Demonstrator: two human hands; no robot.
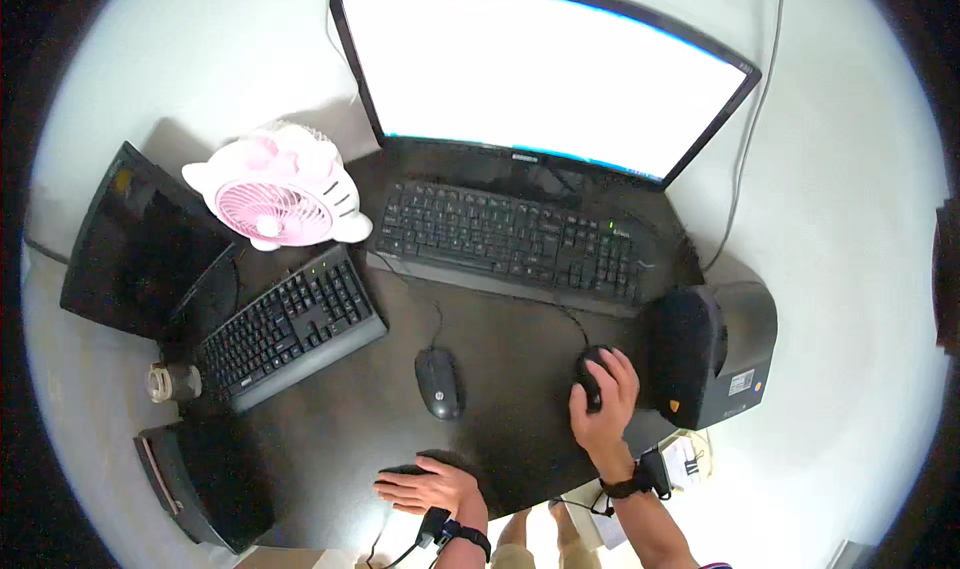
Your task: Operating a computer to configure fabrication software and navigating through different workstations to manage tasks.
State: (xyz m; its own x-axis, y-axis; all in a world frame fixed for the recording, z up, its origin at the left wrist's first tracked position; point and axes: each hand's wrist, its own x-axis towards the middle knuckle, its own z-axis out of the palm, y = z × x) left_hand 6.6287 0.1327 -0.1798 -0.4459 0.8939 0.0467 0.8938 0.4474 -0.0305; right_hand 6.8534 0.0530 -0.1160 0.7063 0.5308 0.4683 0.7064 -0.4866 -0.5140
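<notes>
My right hand (607, 401) rests over a black computer mouse (591, 377) on the right part of the dark desk, its fingers wrapped around it. The mouse's cable runs up toward a black keyboard (510, 239). My left hand (430, 486) lies flat near the desk's front edge, fingers stretched out, holding nothing. Above it sits a second black mouse (439, 383), apart from both hands. Both wrists carry black straps with small devices.
A large lit monitor (540, 74) stands at the back. To the left are a pink and white fan (275, 189), a second keyboard (295, 329), a dark screen (145, 244), a small jar (173, 382) and a black box-like device (205, 484). A black printer-like device (715, 354) stands right.
</notes>
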